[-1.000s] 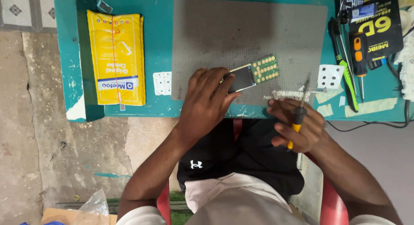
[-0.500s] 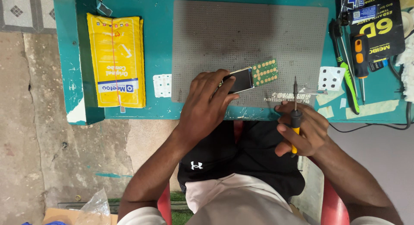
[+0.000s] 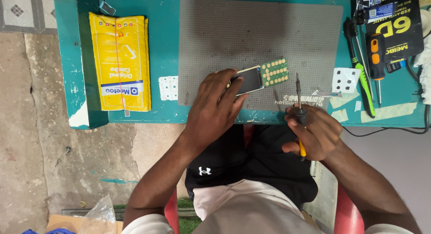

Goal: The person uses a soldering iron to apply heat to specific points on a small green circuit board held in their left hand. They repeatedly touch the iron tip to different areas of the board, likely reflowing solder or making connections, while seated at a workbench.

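A small phone circuit board, with a dark screen and a green keypad section of gold contacts, lies on a grey work mat on a teal table. My left hand presses on the board's screen end, fingers spread over it. To the right, my right hand grips a soldering iron with a black and yellow handle. Its metal tip points up and away from me, just right of the board, not touching it.
A yellow padded pouch lies at the table's left. A white keypad membrane sits beside the mat, another white piece to the right. Screwdrivers and a black and yellow tool pack crowd the right end. A cable hangs below the table's edge.
My right hand has turned the soldering iron more upright and shifted it slightly left toward the board. My left hand stays on the board.
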